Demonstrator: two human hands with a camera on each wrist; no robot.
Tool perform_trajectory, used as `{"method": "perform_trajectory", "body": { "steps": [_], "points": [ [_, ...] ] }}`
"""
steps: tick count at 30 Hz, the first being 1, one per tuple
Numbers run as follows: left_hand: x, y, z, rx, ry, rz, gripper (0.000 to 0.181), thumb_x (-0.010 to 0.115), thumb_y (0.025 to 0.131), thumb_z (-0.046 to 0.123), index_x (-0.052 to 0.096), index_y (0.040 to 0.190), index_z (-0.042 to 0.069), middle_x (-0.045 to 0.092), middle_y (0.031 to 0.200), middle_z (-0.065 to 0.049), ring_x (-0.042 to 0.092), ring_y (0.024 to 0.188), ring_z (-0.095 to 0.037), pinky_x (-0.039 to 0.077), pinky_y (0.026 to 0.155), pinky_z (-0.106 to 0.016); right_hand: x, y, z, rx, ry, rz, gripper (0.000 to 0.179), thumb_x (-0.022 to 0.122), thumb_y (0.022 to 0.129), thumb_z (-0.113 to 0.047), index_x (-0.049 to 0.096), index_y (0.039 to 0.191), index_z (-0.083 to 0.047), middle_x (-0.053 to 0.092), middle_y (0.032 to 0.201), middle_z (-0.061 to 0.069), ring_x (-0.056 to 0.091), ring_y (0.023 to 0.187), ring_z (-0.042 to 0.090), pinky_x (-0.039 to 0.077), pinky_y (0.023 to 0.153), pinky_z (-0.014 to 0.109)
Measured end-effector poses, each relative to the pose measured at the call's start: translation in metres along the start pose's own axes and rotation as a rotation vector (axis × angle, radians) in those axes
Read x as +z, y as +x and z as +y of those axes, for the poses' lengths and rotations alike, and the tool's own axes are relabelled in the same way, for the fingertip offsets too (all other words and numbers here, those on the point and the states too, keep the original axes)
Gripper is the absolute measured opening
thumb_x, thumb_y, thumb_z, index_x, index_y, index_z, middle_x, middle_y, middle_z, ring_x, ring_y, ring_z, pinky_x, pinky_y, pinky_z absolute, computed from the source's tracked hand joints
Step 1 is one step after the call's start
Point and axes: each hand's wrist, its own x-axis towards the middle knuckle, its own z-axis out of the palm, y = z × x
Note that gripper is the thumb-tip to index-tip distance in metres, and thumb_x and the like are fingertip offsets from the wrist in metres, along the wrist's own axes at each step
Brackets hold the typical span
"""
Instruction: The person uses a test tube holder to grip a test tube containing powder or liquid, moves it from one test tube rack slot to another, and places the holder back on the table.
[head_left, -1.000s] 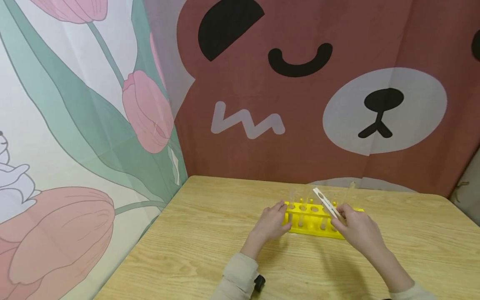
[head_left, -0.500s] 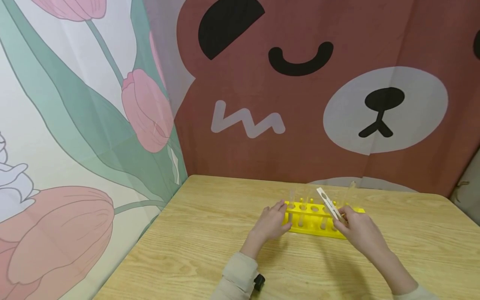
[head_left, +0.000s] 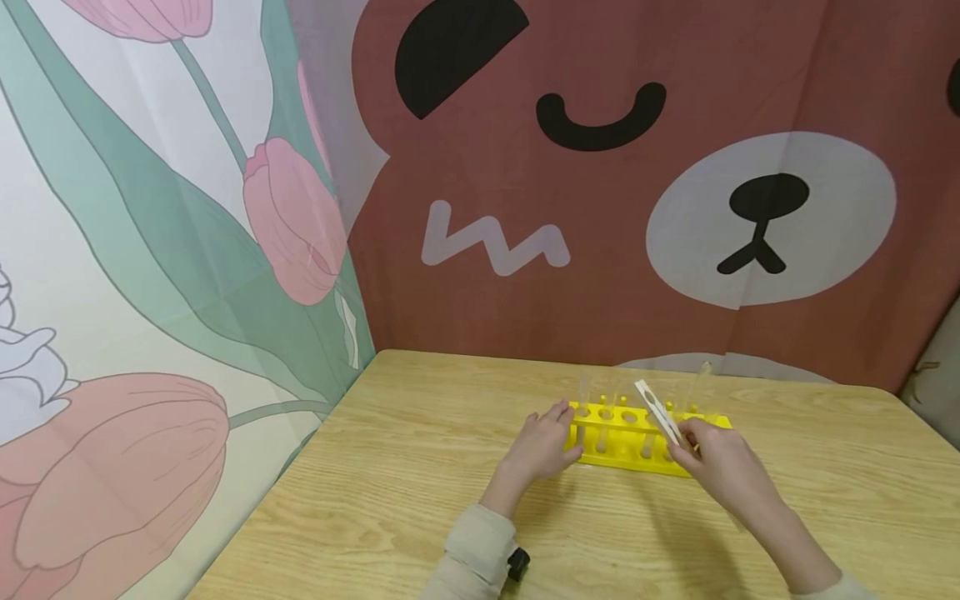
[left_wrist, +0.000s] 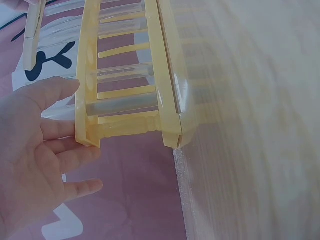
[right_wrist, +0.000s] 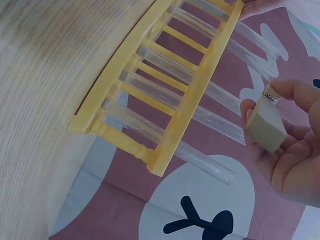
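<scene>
A yellow test tube rack (head_left: 626,462) stands on the table with several clear test tubes (right_wrist: 207,162) upright in it. My left hand (head_left: 540,446) holds the rack's left end, thumb on one side of the upper plate and fingers at its end, as the left wrist view (left_wrist: 37,145) shows. My right hand (head_left: 727,462) pinches a pale wooden test tube holder (head_left: 656,408) between thumb and fingers, over the rack's right part. The holder's tip points up and to the left. Its spring and block-like end (right_wrist: 267,125) show in the right wrist view, apart from the tubes.
The wood-grain table (head_left: 360,500) extends around the rack. Behind it hangs a cloth with a bear print (head_left: 480,317), and a tulip-print cloth (head_left: 150,292) hangs at the left. A small black object (head_left: 517,564) shows beside the left sleeve.
My right hand has shifted slightly right with the test tube holder, whose tip has moved right and a little down. My left hand and the rack look almost unmoved.
</scene>
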Motion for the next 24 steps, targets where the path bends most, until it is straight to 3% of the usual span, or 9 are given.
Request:
{"method": "perform_trajectory", "body": {
  "steps": [24],
  "points": [
    [0.0011, -0.0018, -0.0001, -0.002, 0.011, 0.011, 0.06, 0.052, 0.089, 0.04, 0.038, 0.136, 0.006, 0.031, 0.141, -0.004, 0.026, 0.129, -0.013, 0.033, 0.097, -0.037, -0.0013, -0.0028, 0.0054, 0.006, -0.018, -0.04, 0.014, 0.066, 0.078, -0.01, 0.058, 0.081, 0.001, 0.049, 0.061, -0.002, 0.039, 0.049, 0.013, 0.033, 0.041, 0.025]
  ]
}}
